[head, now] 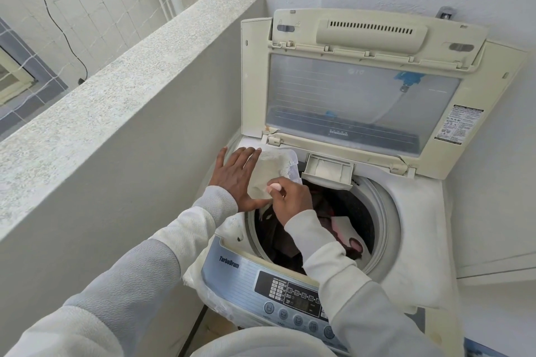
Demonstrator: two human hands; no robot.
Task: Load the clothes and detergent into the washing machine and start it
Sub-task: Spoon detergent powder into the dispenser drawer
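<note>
Control panel [293, 301] near: untouched, start judged pending. Clothes [324, 217] already lying in drum. Detergent pouch [269, 174] held at drum's far-left rim: left hand [235, 174] flat against it, right hand [290, 197] pinching scoop [274, 188]. Lid [362, 95] raised.

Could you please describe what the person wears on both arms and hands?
Both arms are covered by long sleeves of a light, off-white knitted top. The left sleeve has a broad pale grey band across the forearm and a grey ribbed cuff at the wrist. The right sleeve looks plain off-white. The left hand and right hand are bare: no gloves, rings or watch visible.
</note>
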